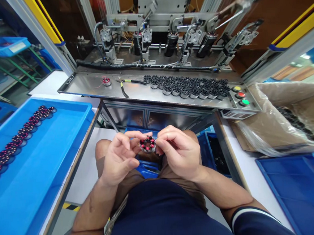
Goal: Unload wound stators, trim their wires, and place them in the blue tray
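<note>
A small round part with red windings and a black-and-silver rim [147,144] is held up over my lap. My right hand [178,150] pinches its right edge between thumb and fingers. On the other side, my left hand [121,154] has its fingertips at the upper left edge of the part, with the thumb held apart below. A similar wound part [106,81] lies on the metal shelf [89,87], beside pliers and cutters with yellow-green handles [124,89]. Several rows of black-and-silver ring parts [189,86] stand on the shelf's right half.
A machine with clamps [171,44] rises behind the shelf. Yellow, red and green buttons [240,95] sit at its right end. A blue tray [52,140] at left holds a row of wound parts. At right are a plastic-lined box [272,126] and a blue bin [292,183].
</note>
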Available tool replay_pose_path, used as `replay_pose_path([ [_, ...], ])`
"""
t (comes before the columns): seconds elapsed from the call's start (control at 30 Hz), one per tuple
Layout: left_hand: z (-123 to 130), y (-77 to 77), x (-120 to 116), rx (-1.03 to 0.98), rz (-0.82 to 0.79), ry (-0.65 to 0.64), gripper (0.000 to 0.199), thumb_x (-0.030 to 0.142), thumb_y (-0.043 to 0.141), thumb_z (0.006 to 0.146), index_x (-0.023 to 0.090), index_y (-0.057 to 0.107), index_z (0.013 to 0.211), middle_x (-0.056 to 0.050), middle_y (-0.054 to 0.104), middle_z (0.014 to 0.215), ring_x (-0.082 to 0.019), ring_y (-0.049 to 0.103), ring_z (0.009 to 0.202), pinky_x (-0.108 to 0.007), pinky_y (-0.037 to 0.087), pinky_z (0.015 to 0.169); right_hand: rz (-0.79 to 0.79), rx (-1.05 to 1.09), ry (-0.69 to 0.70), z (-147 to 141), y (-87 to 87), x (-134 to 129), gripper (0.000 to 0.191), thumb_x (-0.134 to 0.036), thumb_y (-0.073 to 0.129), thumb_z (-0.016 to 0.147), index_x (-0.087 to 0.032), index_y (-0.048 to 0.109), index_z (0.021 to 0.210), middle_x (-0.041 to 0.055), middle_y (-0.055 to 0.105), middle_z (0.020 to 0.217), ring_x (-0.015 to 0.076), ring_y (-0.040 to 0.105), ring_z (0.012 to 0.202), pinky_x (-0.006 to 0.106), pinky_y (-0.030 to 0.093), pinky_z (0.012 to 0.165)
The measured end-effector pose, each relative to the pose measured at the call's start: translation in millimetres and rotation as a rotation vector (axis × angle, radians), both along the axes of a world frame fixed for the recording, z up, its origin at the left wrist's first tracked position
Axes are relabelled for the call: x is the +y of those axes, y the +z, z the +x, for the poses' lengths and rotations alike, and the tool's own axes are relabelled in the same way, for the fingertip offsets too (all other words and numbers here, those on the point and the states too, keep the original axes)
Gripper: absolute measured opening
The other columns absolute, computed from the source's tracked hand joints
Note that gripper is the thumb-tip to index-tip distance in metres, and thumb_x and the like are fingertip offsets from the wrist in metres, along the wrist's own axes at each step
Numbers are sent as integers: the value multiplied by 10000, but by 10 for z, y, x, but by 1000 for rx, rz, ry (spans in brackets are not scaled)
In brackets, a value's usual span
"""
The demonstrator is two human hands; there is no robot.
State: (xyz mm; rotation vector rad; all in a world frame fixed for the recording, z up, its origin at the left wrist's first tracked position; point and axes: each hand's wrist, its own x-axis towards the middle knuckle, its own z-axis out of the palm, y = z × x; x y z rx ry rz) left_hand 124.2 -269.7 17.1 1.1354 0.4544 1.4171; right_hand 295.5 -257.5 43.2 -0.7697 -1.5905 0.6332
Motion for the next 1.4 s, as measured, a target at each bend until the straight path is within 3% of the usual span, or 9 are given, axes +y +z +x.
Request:
replay_pose_path([
  [0.1,58,-29,1,10,-54,24,460,414,863,734,251,530,1006,-51,686,1155,-258,687,1170,-345,612,900,126,-40,19,33,2,6,160,-74,629,886,-193,641,780,4,640,658,139,623,635,256,517,548],
  [0.23,99,-63,-28,85,-214,-252,431,505,745,836,209,558,1088,-37,732,847,-172,754,749,-245,616,653,275,-124,-20,98,-21,10,135,-63,653,866,-197,661,856,22,688,736,140,652,657,241,515,529],
  [0.3,109,-66,-48,86,-235,-303,356,483,684,895,209,538,1071,-26,729,769,-170,742,665,-237,599,581,275,-154,-29,114,-36,-5,130,-64,658,866,-194,664,862,29,702,765,138,662,668,236,517,531],
  [0.53,167,-74,-69,165,28,59,375,410,765,844,224,552,1090,-31,724,908,-158,745,758,-240,618,669,104,14,-23,42,-76,-67,152,-68,645,882,-195,663,801,4,656,702,131,634,663,245,512,561],
  [0.67,149,-91,-65,386,281,417,509,301,871,736,215,604,1161,-34,721,1022,-144,740,867,-216,611,773,-249,217,145,-7,-128,-60,196,-210,647,923,-185,642,728,-19,599,647,96,560,541,231,477,505],
  [0.77,110,-76,-47,576,442,537,563,273,870,736,208,622,1236,-49,742,1022,-171,741,901,-248,616,801,-560,412,264,-43,-199,-50,311,-398,715,881,-181,621,679,-27,586,616,80,503,486,218,440,465],
  [0.87,84,-44,-20,652,552,582,536,299,867,735,207,656,1220,-57,761,977,-199,740,892,-293,622,802,-779,545,330,-76,-244,-45,371,-469,814,771,-172,628,649,-29,579,576,70,477,468,196,399,437],
  [1.0,84,-22,0,659,566,590,535,326,860,740,216,668,1227,-53,769,964,-197,737,884,-298,617,801,-905,610,338,-98,-238,-47,404,-478,877,681,-164,630,627,-31,582,549,60,462,438,180,361,404],
  [1.4,43,-29,-24,704,583,564,501,340,832,776,212,655,1228,-64,753,1001,-192,721,916,-308,605,820,-870,565,325,-76,-244,-61,409,-492,854,707,-166,615,642,-31,581,546,64,474,444,176,356,385],
])
